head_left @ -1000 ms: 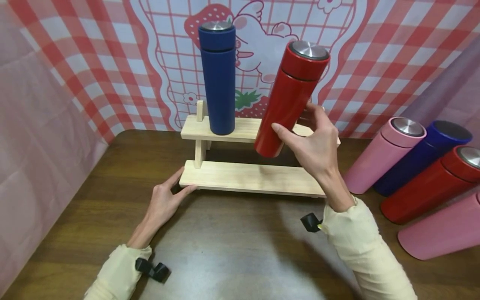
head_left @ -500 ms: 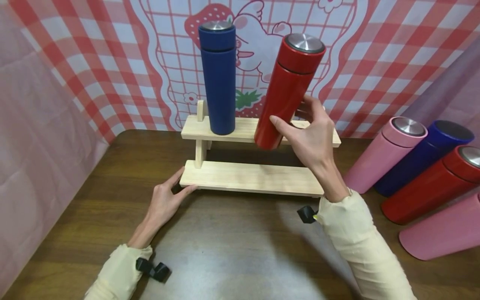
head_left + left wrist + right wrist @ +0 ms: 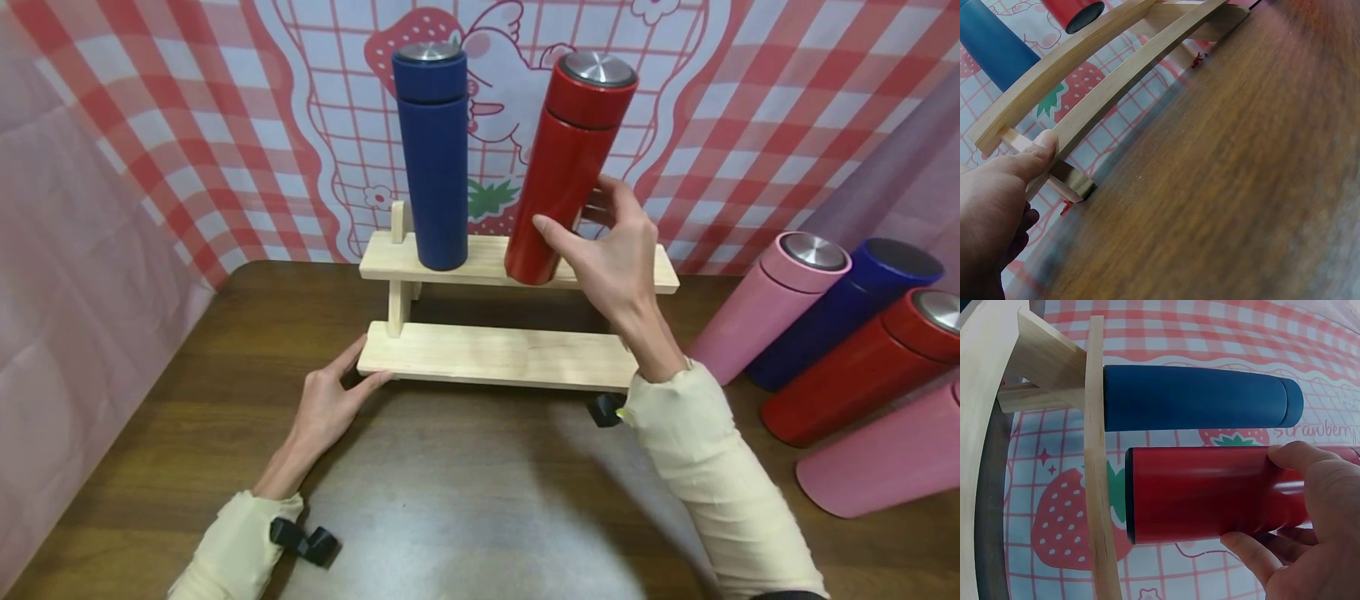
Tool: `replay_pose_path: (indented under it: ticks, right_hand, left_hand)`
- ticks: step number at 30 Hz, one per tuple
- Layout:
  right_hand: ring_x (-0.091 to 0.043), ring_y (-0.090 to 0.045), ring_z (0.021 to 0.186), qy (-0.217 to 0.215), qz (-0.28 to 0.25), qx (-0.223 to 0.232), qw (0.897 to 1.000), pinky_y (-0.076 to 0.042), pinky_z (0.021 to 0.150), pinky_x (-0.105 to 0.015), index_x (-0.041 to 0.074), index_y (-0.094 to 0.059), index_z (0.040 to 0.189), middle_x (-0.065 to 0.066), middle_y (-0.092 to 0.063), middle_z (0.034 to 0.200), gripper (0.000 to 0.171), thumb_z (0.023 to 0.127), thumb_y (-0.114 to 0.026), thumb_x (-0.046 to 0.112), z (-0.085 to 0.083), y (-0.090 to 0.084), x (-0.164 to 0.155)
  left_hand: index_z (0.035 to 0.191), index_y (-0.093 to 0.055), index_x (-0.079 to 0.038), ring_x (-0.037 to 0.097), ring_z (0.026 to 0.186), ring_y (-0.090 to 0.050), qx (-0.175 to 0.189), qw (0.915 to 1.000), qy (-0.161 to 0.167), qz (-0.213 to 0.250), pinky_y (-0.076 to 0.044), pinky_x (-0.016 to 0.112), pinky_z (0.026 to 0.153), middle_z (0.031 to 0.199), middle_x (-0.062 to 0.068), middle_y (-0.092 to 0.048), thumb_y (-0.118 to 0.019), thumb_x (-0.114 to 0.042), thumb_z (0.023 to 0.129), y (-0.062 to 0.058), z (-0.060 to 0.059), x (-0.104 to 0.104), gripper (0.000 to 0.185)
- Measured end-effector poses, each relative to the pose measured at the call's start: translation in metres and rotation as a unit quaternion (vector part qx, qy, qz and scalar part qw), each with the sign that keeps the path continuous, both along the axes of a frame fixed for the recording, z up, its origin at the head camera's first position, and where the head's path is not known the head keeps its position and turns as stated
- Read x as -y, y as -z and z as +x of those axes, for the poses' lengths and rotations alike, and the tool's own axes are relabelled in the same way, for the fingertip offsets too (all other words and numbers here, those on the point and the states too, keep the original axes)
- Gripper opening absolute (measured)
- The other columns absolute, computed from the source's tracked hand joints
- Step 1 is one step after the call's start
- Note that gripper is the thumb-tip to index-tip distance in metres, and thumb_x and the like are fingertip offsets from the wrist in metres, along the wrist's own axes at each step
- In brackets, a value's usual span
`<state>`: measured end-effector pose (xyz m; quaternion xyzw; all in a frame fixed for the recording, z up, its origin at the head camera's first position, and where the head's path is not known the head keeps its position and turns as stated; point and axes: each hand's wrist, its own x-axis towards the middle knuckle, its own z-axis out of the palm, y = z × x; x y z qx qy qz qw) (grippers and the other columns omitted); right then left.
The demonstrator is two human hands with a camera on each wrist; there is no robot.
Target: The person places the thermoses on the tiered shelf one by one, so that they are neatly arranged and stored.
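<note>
My right hand (image 3: 621,262) grips a red thermos bottle (image 3: 568,158) low on its body, thumb in front and fingers behind. The bottle leans slightly right, its base just above the upper board of a two-tier wooden rack (image 3: 480,352); a narrow gap shows between its dark base (image 3: 1129,497) and the board in the right wrist view. A dark blue thermos bottle (image 3: 433,179) stands upright on the left of that board. My left hand (image 3: 328,404) holds the left end of the lower board, its thumb (image 3: 1041,150) along the front edge in the left wrist view.
At the right of the brown wooden table (image 3: 420,483) stand a pink bottle (image 3: 772,304), a blue bottle (image 3: 840,317), a red bottle (image 3: 862,367) and another pink bottle (image 3: 885,458). A red-and-white checked cloth (image 3: 810,133) hangs close behind the rack.
My right hand has moved the red thermos bottle up, left and back over the upper board, and it has become more upright. My left hand stays on the rack.
</note>
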<state>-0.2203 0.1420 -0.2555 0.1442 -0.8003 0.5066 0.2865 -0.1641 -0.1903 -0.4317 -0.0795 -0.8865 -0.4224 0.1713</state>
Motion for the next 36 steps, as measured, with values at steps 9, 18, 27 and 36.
replay_pose_path:
  ticks: [9,18,27,36]
  right_hand:
    - [-0.023,-0.066,0.11,-0.003,-0.007,0.013,1.0,-0.055,0.096,-0.041,0.003,-0.057,0.141,-0.009,-0.069,0.127,0.062,0.09,-0.083,0.027,-0.011,0.002,0.001]
    - [-0.024,-0.065,0.112,0.003,0.009,0.022,1.0,-0.054,0.096,-0.041,0.002,-0.055,0.143,-0.011,-0.068,0.13,0.065,0.09,-0.083,0.028,-0.021,0.004,0.004]
    - [-0.022,-0.065,0.112,0.007,0.034,0.028,0.999,-0.057,0.091,-0.035,0.002,-0.053,0.145,-0.011,-0.067,0.131,0.065,0.092,-0.08,0.028,-0.028,0.004,0.008]
    - [-0.022,-0.064,0.116,0.011,0.041,0.035,0.998,-0.058,0.091,-0.037,0.003,-0.05,0.148,-0.011,-0.065,0.135,0.066,0.094,-0.079,0.029,-0.031,0.004,0.011]
  left_hand:
    - [0.147,-0.055,0.002,0.042,0.124,-0.06,-0.008,1.0,0.0,-0.001,-0.049,0.059,0.099,0.143,0.02,-0.057,-0.086,-0.02,0.088,0.0,0.0,0.001,0.07]
    - [0.147,-0.055,0.002,0.041,0.125,-0.059,-0.007,1.0,0.001,-0.002,-0.048,0.059,0.099,0.143,0.02,-0.057,-0.085,-0.02,0.088,0.001,0.0,0.0,0.069]
    - [0.147,-0.055,0.002,0.042,0.125,-0.059,-0.011,0.9999,-0.001,-0.003,-0.048,0.059,0.099,0.143,0.021,-0.057,-0.085,-0.02,0.089,0.001,0.001,0.0,0.069]
    - [0.147,-0.055,0.002,0.041,0.126,-0.059,-0.011,0.9999,0.0,-0.002,-0.048,0.059,0.099,0.143,0.02,-0.057,-0.085,-0.02,0.089,0.002,0.0,0.0,0.069]
